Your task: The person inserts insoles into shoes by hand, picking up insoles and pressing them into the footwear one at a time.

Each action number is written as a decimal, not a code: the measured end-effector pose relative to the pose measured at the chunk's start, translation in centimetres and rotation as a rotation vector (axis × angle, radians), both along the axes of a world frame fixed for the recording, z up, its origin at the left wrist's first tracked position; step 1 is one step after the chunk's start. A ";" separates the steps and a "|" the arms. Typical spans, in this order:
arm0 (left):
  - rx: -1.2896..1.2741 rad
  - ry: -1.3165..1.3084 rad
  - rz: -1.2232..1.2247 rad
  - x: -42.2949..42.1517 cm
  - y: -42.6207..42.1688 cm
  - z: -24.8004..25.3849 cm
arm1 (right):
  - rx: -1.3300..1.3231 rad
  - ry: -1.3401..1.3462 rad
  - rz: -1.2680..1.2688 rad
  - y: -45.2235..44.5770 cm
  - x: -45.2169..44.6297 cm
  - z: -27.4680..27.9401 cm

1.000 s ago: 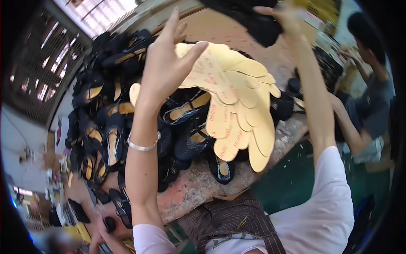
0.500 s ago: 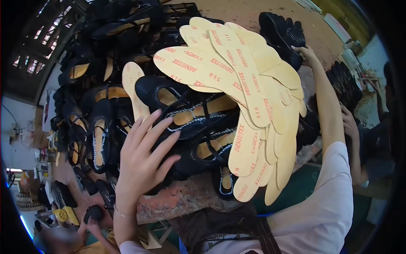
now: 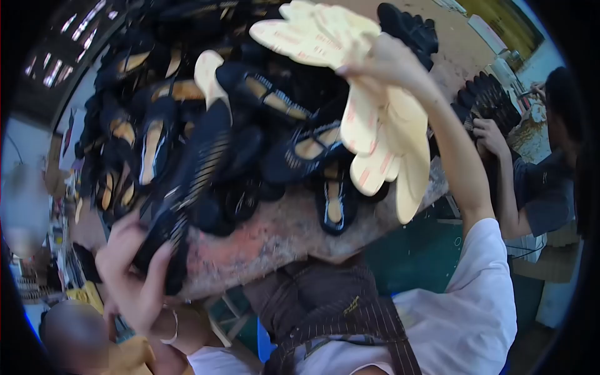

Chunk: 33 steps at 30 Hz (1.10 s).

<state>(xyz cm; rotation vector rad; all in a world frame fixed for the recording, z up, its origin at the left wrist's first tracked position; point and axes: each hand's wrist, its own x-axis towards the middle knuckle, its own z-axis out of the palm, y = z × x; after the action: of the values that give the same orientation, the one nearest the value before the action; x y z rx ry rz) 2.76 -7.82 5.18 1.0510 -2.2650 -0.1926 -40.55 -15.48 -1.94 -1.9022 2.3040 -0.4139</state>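
Observation:
My left hand (image 3: 128, 275) is closed round the lower end of a black shoe (image 3: 206, 150), whose striped sole edge faces up. The shoe is tilted upright at the front of the table, and motion blurs the hand a little. My right hand (image 3: 394, 59) is over the fanned pile of cream insoles (image 3: 412, 156) printed in red. Its fingertips reach the insoles at the top of the pile, but blur hides whether they grip one. Beside the pile lie black strapped shoes (image 3: 312, 147) with tan insides and white stitching. A single insole (image 3: 208, 69) stands behind the shoe in my left hand.
Many more black shoes (image 3: 153, 140) are heaped on the left of the worn table (image 3: 262, 231). Stacked black shoes (image 3: 409, 31) lie beyond my right hand. A co-worker (image 3: 537, 181) works at the right, and another person (image 3: 81, 337) is at the lower left.
My left hand has moved down and left and taken hold of a black shoe. My right hand has left the stacked black shoes and come left over the insoles. The view has shifted.

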 end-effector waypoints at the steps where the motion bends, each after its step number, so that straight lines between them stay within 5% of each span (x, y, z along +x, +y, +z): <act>1: -0.013 0.079 0.126 3.9 3.2 -0.9 | -0.077 -0.036 0.024 -1.0 -2.1 -1.7; 3: -0.025 0.207 0.394 10.6 10.4 -3.4 | -0.324 -0.054 -0.007 -1.7 -4.0 -5.1; 5: 0.032 0.256 0.610 10.7 15.8 -5.0 | -0.285 -0.058 -0.060 -1.6 -3.4 -7.1; 9: 0.246 0.240 0.844 5.6 16.8 -7.1 | -0.422 -0.103 -0.229 -0.8 4.0 -1.8; 10: 0.295 0.177 0.889 5.5 16.6 -8.8 | -0.527 -0.038 -0.215 -0.3 5.9 -1.5; 11: 0.268 0.137 0.888 5.7 16.0 -11.6 | -0.358 0.471 -0.200 -1.9 1.9 -2.9; 12: 0.265 0.038 0.904 5.0 15.3 -13.4 | -0.446 0.329 0.001 -0.1 4.6 -1.2; 14: 0.435 0.045 0.836 3.0 13.4 -16.5 | -0.627 0.108 0.176 3.2 8.3 1.6; 18: 0.521 0.286 0.493 -2.3 11.5 -20.7 | -0.671 -0.586 0.048 8.4 13.7 3.3; 20: 0.655 0.373 0.330 -3.5 10.8 -21.8 | -0.426 -0.714 0.140 12.7 17.7 3.0; 22: 0.516 0.391 0.187 -3.1 11.3 -22.0 | -0.113 -0.773 0.289 15.9 19.6 0.1; 26: 0.327 -0.126 0.171 4.2 12.0 -19.4 | 0.182 -0.401 0.585 17.9 19.7 -1.5; 29: 0.356 -0.296 0.316 8.7 9.8 -20.9 | 0.217 -0.288 0.489 18.6 19.7 -2.7; 31: 0.396 -0.339 0.289 10.7 8.2 -22.6 | 0.077 0.002 0.731 17.8 19.7 -3.4; 33: 0.397 -0.335 0.252 11.2 7.5 -23.4 | 0.085 0.049 0.708 17.3 21.5 -4.4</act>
<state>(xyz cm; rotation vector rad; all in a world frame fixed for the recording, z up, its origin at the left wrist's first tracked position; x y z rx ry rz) 13.95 -0.32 -18.26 1.6724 -2.4129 -0.3965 -19.03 1.79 -6.30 -2.5057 1.4757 -0.1751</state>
